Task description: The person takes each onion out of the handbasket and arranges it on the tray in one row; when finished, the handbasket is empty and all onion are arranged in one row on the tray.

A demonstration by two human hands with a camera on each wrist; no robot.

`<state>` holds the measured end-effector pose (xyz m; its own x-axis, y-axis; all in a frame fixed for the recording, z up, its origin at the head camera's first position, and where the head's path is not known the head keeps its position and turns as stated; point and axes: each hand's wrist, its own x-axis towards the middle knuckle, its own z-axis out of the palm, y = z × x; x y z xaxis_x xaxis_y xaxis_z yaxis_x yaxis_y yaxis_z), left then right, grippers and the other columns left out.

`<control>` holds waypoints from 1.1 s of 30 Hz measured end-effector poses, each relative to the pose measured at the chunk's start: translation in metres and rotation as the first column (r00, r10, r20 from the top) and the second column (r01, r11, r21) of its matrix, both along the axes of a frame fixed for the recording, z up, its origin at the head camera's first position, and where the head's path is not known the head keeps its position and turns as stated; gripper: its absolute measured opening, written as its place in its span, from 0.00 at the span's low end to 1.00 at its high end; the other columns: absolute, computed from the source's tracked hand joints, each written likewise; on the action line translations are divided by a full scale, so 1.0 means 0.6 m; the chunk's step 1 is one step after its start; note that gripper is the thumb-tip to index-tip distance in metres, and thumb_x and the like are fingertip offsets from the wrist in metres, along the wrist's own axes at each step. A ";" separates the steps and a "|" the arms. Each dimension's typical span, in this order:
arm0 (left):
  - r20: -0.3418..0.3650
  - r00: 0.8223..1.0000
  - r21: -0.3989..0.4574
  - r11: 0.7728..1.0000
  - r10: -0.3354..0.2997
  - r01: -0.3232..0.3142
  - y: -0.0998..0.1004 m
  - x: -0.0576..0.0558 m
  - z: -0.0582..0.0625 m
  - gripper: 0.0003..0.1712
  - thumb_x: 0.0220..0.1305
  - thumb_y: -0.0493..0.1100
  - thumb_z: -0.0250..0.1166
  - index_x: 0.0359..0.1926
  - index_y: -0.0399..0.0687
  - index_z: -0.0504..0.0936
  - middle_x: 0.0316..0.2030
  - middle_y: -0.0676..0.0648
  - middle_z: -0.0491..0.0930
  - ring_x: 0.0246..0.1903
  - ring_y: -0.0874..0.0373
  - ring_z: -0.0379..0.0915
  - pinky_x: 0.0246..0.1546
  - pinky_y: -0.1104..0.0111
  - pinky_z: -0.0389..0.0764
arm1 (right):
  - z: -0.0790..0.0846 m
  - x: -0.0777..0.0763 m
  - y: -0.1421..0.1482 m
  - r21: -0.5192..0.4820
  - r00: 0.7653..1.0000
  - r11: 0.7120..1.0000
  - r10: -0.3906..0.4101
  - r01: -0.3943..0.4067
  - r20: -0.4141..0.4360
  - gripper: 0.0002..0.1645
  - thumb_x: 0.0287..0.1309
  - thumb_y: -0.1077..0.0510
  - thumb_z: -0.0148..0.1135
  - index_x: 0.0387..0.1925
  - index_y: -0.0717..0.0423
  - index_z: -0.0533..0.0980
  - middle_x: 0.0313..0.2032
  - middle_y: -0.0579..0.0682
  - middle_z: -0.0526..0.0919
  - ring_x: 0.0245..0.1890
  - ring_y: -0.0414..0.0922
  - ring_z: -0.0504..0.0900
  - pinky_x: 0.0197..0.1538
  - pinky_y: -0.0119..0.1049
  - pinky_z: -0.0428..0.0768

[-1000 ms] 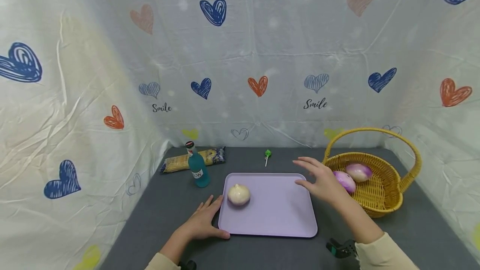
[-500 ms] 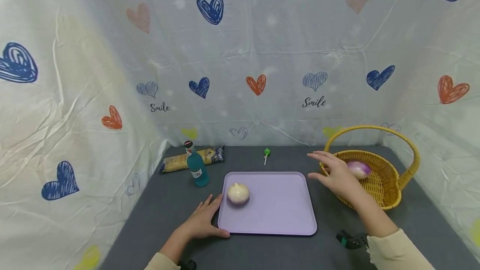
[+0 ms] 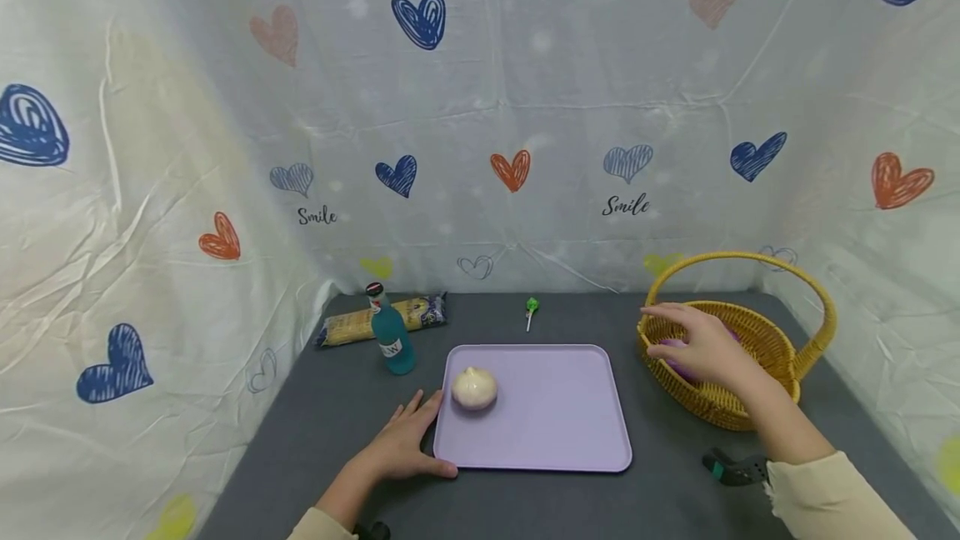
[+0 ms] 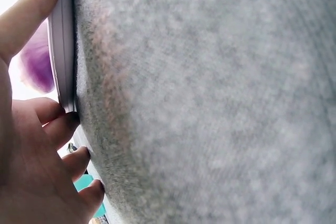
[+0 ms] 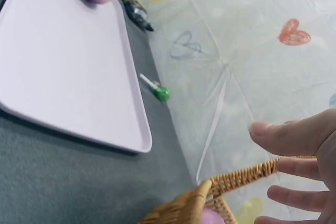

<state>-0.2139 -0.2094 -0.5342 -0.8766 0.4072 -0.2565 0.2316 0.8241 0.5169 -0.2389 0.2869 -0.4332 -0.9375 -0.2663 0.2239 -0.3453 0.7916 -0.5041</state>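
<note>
A lilac tray (image 3: 555, 415) lies on the grey table, with a white onion (image 3: 474, 388), purple-tinged in the wrist views, on its left part. My left hand (image 3: 405, 444) rests at the tray's left edge, fingers spread and thumb near the front corner; its fingertips meet the rim (image 4: 63, 51) in the left wrist view. Over the left side of a yellow wicker basket (image 3: 757, 332) hovers my right hand (image 3: 705, 347), holding nothing, thumb and fingers apart. Purple-and-white onions (image 3: 678, 361) in the basket are mostly hidden behind it.
Behind the tray lies a green lollipop (image 3: 532, 307). A blue-green bottle (image 3: 392, 336) stands back left, in front of a yellow packet (image 3: 352, 327). The basket's tall handle (image 3: 817, 290) arches over it. A heart-printed white curtain (image 3: 555, 107) surrounds the table.
My right hand has moved right, from beside the tray's far right corner to over the basket, covering the onions there. The left hand stays at the tray's edge.
</note>
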 end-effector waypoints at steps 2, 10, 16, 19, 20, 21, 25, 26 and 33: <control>-0.003 1.000 0.000 1.000 -0.004 0.004 -0.001 0.000 0.001 0.73 0.43 0.74 0.75 0.80 0.47 0.51 0.79 0.42 0.52 0.79 0.37 0.37 0.74 0.35 0.42 | 0.001 0.000 0.008 0.011 1.000 1.000 0.002 -0.002 0.029 0.36 0.58 0.54 0.74 0.66 0.55 0.74 0.58 0.62 0.79 0.27 0.44 0.75 0.34 0.39 0.76; 0.000 1.000 0.005 1.000 0.010 -0.010 0.001 0.001 0.002 0.73 0.43 0.74 0.75 0.80 0.47 0.51 0.79 0.42 0.52 0.79 0.37 0.38 0.74 0.35 0.42 | 0.004 -0.006 0.045 0.046 0.999 0.998 0.038 -0.039 0.023 0.30 0.60 0.52 0.72 0.62 0.55 0.78 0.58 0.62 0.82 0.59 0.65 0.77 0.59 0.66 0.73; -0.002 1.000 0.002 1.000 0.003 -0.003 0.001 0.000 0.000 0.72 0.43 0.74 0.75 0.80 0.46 0.51 0.79 0.42 0.52 0.79 0.37 0.38 0.74 0.35 0.42 | 0.008 -0.009 0.074 0.067 0.997 0.997 0.035 -0.040 0.068 0.30 0.59 0.50 0.72 0.60 0.57 0.79 0.58 0.63 0.81 0.61 0.68 0.75 0.59 0.67 0.73; -0.001 1.000 0.003 1.000 -0.001 0.001 0.000 0.000 0.000 0.72 0.43 0.74 0.75 0.80 0.46 0.51 0.79 0.41 0.52 0.79 0.36 0.38 0.74 0.35 0.42 | 0.009 -0.015 0.089 0.089 0.995 0.995 0.037 -0.046 0.095 0.30 0.58 0.51 0.73 0.60 0.57 0.79 0.59 0.64 0.81 0.60 0.68 0.75 0.56 0.66 0.75; 0.000 1.000 0.001 1.000 -0.001 0.001 0.000 0.001 0.000 0.72 0.43 0.74 0.75 0.80 0.46 0.51 0.79 0.42 0.52 0.79 0.37 0.38 0.74 0.35 0.42 | 0.010 -0.017 0.093 0.088 0.993 0.995 0.034 -0.044 0.115 0.30 0.58 0.50 0.73 0.60 0.56 0.79 0.59 0.64 0.80 0.60 0.69 0.75 0.56 0.66 0.75; -0.002 1.000 0.000 1.000 -0.001 0.001 0.000 0.001 0.000 0.72 0.43 0.74 0.75 0.80 0.46 0.51 0.79 0.41 0.52 0.79 0.36 0.38 0.73 0.34 0.42 | 0.010 -0.019 0.098 0.090 0.990 0.995 0.029 -0.041 0.136 0.31 0.57 0.50 0.74 0.61 0.56 0.79 0.60 0.65 0.79 0.61 0.70 0.74 0.56 0.66 0.75; 0.003 1.000 -0.009 1.000 0.007 -0.007 -0.001 0.000 0.000 0.73 0.43 0.75 0.75 0.80 0.47 0.51 0.79 0.42 0.52 0.79 0.37 0.37 0.74 0.35 0.42 | 0.011 -0.028 0.118 0.090 0.979 0.995 0.026 -0.045 0.200 0.32 0.55 0.51 0.75 0.60 0.56 0.79 0.59 0.67 0.79 0.59 0.70 0.74 0.53 0.63 0.77; 0.002 1.000 -0.011 1.000 0.007 -0.007 -0.001 0.000 0.000 0.73 0.43 0.75 0.75 0.80 0.47 0.51 0.79 0.42 0.52 0.79 0.37 0.37 0.74 0.35 0.42 | 0.011 -0.030 0.123 0.091 0.976 0.995 0.024 -0.045 0.215 0.32 0.55 0.51 0.75 0.60 0.56 0.80 0.59 0.67 0.80 0.58 0.69 0.75 0.53 0.61 0.78; 0.004 1.000 -0.007 1.000 0.011 -0.011 -0.001 -0.001 -0.003 0.73 0.42 0.75 0.75 0.80 0.48 0.51 0.79 0.42 0.52 0.79 0.37 0.37 0.74 0.35 0.41 | 0.006 -0.052 0.157 0.146 0.959 0.987 0.021 -0.065 0.283 0.30 0.54 0.53 0.75 0.58 0.59 0.80 0.55 0.70 0.80 0.53 0.68 0.79 0.47 0.57 0.81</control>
<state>-0.2146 -0.2099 -0.5359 -0.8800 0.3955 -0.2630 0.2199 0.8301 0.5124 -0.2699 0.3813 -0.4298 -0.9436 -0.3179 -0.0922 -0.2428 0.8542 -0.4598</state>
